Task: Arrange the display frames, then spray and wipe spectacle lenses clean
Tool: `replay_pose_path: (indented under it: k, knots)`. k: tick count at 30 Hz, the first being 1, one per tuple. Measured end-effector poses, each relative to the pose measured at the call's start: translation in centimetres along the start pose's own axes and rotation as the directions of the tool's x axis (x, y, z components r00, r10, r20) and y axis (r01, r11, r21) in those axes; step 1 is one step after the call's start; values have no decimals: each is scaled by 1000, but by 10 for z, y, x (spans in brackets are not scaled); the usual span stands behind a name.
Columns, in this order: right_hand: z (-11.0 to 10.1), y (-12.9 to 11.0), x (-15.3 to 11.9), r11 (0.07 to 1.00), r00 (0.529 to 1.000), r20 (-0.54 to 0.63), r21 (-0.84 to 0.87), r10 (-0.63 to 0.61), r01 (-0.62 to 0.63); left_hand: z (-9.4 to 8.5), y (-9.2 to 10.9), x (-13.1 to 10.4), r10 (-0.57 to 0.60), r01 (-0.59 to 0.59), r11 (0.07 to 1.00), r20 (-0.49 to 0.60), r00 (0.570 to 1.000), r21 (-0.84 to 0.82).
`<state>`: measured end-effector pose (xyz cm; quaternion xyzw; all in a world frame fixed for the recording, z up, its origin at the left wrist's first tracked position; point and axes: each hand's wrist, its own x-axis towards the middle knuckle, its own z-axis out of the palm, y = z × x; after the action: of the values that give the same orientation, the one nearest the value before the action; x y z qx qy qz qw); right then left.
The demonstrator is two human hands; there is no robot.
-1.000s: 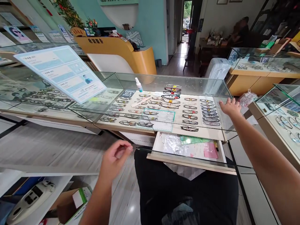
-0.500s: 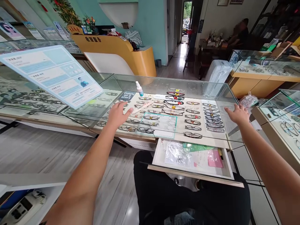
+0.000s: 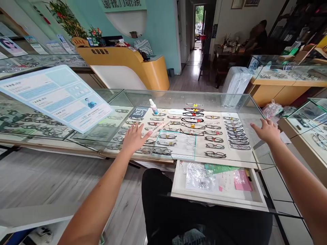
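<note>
Grey wood-grain floor (image 3: 38,180) spread through the shop in the head camera's view, with bare walking room left of the seated person and a passage running back beside a teal wall (image 3: 163,41). Across the middle stood a long, clear glass display case (image 3: 241,157) with a pale base, its long axis running left to right, its front edge facing the person and sloping slightly down toward the right. Eyeglass frames lay in rows inside, along with a white spray bottle (image 3: 154,107). Beneath that front edge, a shallow white rectangular drawer (image 3: 217,201) stood pulled out toward the person, wider than deep, its front rim reaching over the black trousers (image 3: 204,221) and leaving scant room there; it held crinkled clear plastic and a pink paper (image 3: 242,182). Over the case's left part lay the left hand (image 3: 134,137), fingers spread, pointing away from the body. At the case's right end, beside a narrow gap, was the right hand (image 3: 267,131), thumb apart, fingers loosely spread; whether either palm pressed the glass could not be told.
</note>
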<state>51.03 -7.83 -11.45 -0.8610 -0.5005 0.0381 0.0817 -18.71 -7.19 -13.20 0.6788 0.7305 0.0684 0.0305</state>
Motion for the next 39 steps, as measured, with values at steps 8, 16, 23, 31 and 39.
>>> replay_pose_path:
  k: [8, 16, 23, 31, 39]
  knots:
    - [6, 4, 3, 1000, 1000, -31, -16, 2, -3, 1, 0, -2, 26, -28, 999, -100, 995, -18]
    - [5, 6, -1, 1000, 995, -100, -22, 0, -2, -5, 3, -4, 25, -28, 999, -88, 996, -35]
    - [-28, -92, -72, 882, 816, -383, 5, -434, 471, -6, 3, -10, 117, -147, 974, -174, 978, -171]
    - [-22, -248, -132, 452, 453, 11, 64, -892, 890, -5, 4, -11, 149, -214, 951, -276, 950, -222]
    - [-19, -266, -117, 458, 447, 124, 76, -886, 886, -4, 7, -10, 108, -174, 957, -272, 956, -231]
